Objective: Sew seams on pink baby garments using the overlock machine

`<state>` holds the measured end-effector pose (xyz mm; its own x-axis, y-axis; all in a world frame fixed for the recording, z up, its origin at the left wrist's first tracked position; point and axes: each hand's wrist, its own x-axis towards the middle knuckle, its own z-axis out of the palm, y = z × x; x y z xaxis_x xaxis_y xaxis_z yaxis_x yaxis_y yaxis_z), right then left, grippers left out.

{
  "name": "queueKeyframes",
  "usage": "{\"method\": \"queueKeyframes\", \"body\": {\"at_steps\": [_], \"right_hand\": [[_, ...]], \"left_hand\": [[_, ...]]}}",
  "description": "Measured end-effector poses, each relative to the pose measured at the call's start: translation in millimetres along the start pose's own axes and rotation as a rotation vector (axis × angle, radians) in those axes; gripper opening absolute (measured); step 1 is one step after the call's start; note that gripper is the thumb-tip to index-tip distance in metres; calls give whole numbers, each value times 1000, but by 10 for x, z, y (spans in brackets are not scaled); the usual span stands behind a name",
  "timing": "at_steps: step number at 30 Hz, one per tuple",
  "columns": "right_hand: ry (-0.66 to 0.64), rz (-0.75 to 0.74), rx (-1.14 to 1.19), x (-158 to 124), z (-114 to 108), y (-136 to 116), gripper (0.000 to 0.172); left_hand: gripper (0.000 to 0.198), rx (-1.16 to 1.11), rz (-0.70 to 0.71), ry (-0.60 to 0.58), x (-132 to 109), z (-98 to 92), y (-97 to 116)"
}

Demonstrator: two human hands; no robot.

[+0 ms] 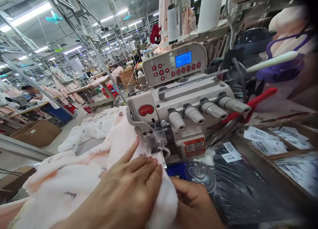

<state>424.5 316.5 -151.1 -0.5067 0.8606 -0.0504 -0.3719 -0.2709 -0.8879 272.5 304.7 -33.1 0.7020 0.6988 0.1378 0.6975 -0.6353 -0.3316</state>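
The left hand [131, 186] lies flat, fingers spread, on soft, light pink fleece fabric [81, 169] near the overlock machine's [179, 103] presser foot [156, 139]. The right hand [193, 202], to its right, pinches the fabric's floppy edge; it looks best guided flat by the edges.

Left hand [129, 189] and right hand [196, 206]: both bare, no gloves, rings or sleeves visible up to wrists.

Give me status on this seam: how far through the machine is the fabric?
Done: cannot tell; no sewn stretch is visible. In hand: left hand flat on the pink-white fabric, edge at the presser foot of the overlock machine; right hand grips from below. Left: most fabric is bunched left of the foot.
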Motion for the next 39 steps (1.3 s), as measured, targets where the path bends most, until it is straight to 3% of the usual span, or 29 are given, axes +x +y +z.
{"method": "queueKeyframes", "body": {"at_steps": [5,10,12,15,19,24,27,28,30,31,33,36,39], "right_hand": [[-54,67,11,2,-21,-32,20],[28,-183,-240,175,-126,-54,23],[11,-122,-248,183,-149,-27,26],[-59,105,-44,78,-134,91,30],[-83,174,47,-77,-60,228,34],[-46,-26,-13,11,-95,95,20],[26,-143,-193,42,-211,32,17],[26,-121,-216,30,-234,39,21],[-9,40,-129,-13,-217,92,32],[-37,134,-48,-35,-170,135,36],[-94,197,64,-67,-17,243,36],[-173,90,120,-93,222,408,31],[-189,80,126,-111,281,487,47]], "left_hand": [[45,177,-43,44,36,104,191],[41,155,-257,-174,90,36,293],[30,32,-369,-167,73,-16,237],[26,-271,-453,-82,1,-58,118],[26,-427,-410,-104,-15,-53,88],[14,-335,-360,-118,46,20,324],[7,-226,-311,75,-253,271,539],[21,-153,-331,181,-432,408,598],[56,6,-494,365,-867,717,636],[67,43,-578,399,-1099,860,596],[70,93,-608,403,-1521,1043,387],[54,288,-535,479,-1889,967,-108],[36,384,-452,598,-1845,633,-420]]}}
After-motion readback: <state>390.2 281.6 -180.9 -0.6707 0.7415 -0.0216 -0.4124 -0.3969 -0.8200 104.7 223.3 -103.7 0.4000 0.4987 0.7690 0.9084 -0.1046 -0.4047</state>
